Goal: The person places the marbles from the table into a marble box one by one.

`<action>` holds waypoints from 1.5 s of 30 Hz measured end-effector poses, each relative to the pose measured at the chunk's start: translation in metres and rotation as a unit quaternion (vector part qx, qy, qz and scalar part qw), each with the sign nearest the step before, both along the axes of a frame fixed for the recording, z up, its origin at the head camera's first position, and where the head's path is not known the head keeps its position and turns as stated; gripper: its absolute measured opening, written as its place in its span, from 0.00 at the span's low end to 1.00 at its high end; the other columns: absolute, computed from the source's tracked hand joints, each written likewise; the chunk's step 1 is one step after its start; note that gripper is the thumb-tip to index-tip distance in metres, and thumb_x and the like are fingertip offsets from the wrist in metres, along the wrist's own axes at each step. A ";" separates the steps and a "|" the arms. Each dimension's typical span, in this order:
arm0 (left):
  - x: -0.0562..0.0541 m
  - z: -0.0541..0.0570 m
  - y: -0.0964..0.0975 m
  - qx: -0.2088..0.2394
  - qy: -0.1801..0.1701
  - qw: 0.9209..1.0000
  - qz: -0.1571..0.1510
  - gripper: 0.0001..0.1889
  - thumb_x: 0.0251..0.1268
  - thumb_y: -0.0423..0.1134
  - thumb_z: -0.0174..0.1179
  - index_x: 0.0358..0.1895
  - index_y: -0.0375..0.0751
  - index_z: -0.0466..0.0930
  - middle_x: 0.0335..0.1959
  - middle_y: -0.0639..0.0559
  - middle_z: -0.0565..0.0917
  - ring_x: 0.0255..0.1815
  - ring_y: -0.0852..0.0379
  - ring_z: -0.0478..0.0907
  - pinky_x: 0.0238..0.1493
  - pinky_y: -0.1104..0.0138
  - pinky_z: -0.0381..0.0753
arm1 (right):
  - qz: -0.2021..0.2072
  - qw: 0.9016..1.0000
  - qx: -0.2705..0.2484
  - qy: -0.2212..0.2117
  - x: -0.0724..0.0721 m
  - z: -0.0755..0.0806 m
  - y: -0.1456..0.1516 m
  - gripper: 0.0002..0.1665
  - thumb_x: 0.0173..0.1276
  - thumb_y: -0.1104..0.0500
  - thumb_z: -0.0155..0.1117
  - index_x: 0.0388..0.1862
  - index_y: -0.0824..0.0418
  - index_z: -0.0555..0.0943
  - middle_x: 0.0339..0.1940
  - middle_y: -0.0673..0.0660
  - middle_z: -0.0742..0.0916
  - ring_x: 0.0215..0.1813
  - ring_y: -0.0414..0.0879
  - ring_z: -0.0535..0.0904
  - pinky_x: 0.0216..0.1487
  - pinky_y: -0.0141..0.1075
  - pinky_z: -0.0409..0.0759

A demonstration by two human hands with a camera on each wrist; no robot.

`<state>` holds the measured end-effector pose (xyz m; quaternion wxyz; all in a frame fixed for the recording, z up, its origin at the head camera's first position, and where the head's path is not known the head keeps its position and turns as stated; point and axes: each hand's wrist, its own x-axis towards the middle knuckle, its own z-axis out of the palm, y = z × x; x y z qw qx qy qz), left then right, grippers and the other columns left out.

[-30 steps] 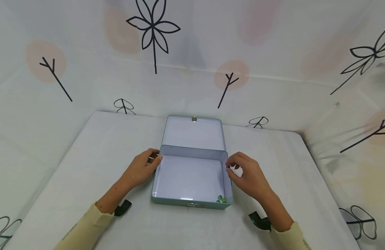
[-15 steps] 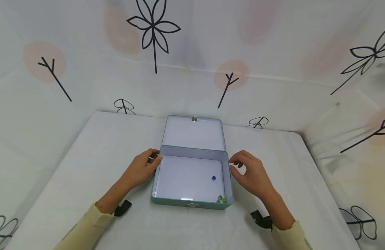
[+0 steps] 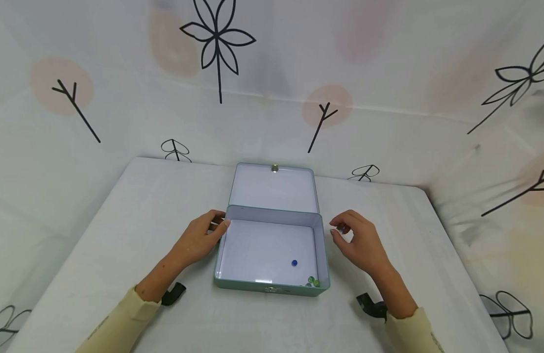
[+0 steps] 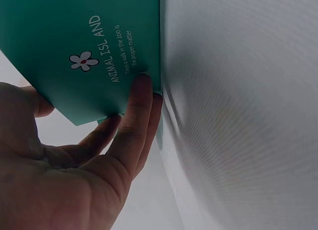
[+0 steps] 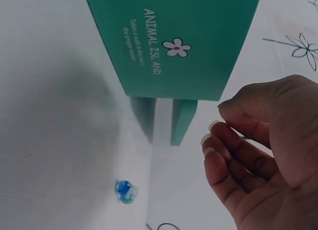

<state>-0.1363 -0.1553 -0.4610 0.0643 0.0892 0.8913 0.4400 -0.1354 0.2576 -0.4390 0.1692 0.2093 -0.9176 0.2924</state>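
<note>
A green tin box point(image 3: 272, 250) lies with its lid point(image 3: 274, 186) folded back. Inside, a blue marble point(image 3: 294, 263) sits on the pale floor, and several green marbles point(image 3: 316, 283) gather in the near right corner. My left hand point(image 3: 201, 238) holds the box by its left wall, thumb at the rim and fingers against the printed outer side point(image 4: 119, 46). To the right, apart from the box, hovers my right hand point(image 3: 360, 242). Its fingers are loosely bent, with nothing between thumb and fingertips in the right wrist view.
Blue and pale marbles point(image 5: 126, 191) lie on the white tablecloth point(image 5: 44, 140) beyond the box, seen in the right wrist view; the right hand mostly covers that spot in the head view. A patterned cloth wall point(image 3: 272, 108) rises behind the table.
The right hand has let go of the blue marble over the box's right rim and drawn away rightward. The marble has rolled leftward and nearer. The left hand stays still.
</note>
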 end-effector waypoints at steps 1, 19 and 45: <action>0.000 0.000 0.000 0.000 0.000 1.000 0.000 0.31 0.84 0.60 0.51 0.73 0.37 0.72 0.61 0.42 0.83 0.62 0.44 0.83 0.61 0.49 0.84 | -0.004 1.000 0.001 -0.001 -0.001 -0.001 0.001 0.14 0.62 0.74 0.76 0.43 0.61 0.86 0.41 0.51 0.87 0.39 0.49 0.82 0.37 0.43 0.84; 0.001 0.000 0.000 0.002 0.002 1.000 -0.001 0.31 0.84 0.59 0.51 0.73 0.37 0.72 0.61 0.42 0.83 0.62 0.45 0.83 0.61 0.49 0.85 | -0.046 0.999 0.003 -0.006 -0.018 -0.023 0.019 0.15 0.62 0.75 0.74 0.47 0.65 0.86 0.45 0.56 0.87 0.46 0.51 0.84 0.41 0.45 0.84; 0.001 0.000 0.000 0.003 -0.001 1.000 -0.001 0.32 0.84 0.60 0.51 0.73 0.37 0.72 0.61 0.43 0.83 0.62 0.45 0.83 0.62 0.49 0.84 | -0.094 0.991 0.034 -0.094 -0.026 -0.045 0.040 0.13 0.67 0.73 0.66 0.49 0.67 0.88 0.49 0.62 0.85 0.45 0.54 0.83 0.45 0.50 0.84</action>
